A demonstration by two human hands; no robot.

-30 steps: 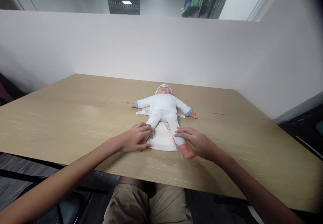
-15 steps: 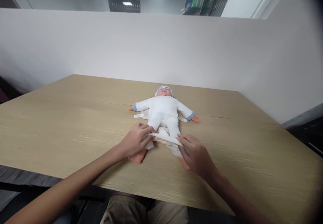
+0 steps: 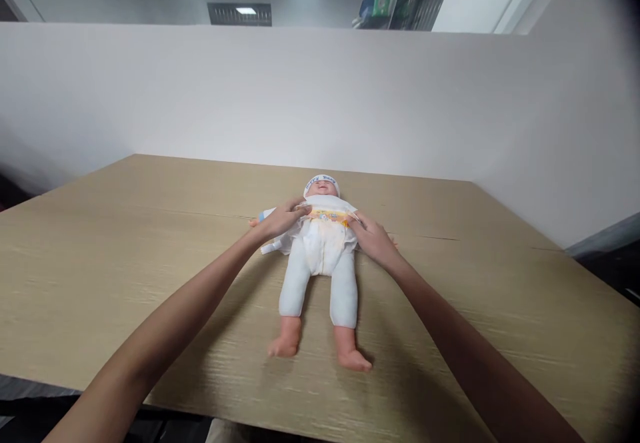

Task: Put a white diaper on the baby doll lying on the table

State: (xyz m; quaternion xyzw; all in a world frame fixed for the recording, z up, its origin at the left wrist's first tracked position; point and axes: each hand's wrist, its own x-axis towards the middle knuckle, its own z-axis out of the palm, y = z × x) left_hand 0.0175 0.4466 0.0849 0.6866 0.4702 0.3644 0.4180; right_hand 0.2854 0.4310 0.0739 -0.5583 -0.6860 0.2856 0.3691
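A baby doll (image 3: 344, 300) in white clothes and a white headband lies on its back, its bare feet toward me. Over its crotch and belly lies the front of a white diaper (image 3: 323, 246) with an orange printed band at the top. My left hand (image 3: 286, 218) pinches the diaper's front edge at the left corner. At the opposite corner my right hand (image 3: 371, 235) grips the same edge. A diaper tab (image 3: 271, 248) sticks out on the left beside the doll's waist. The doll's arms are largely hidden behind my hands.
The doll rests on a wide wooden table (image 3: 150, 263) with thin seams across it. Behind the table stands a pale wall (image 3: 320, 96) with glass above it. A dark object (image 3: 607, 246) is beside the right edge.
Both hands have carried the diaper's front edge from between the doll's legs up over its belly. The doll's legs and feet now show uncovered, and the orange band faces up.
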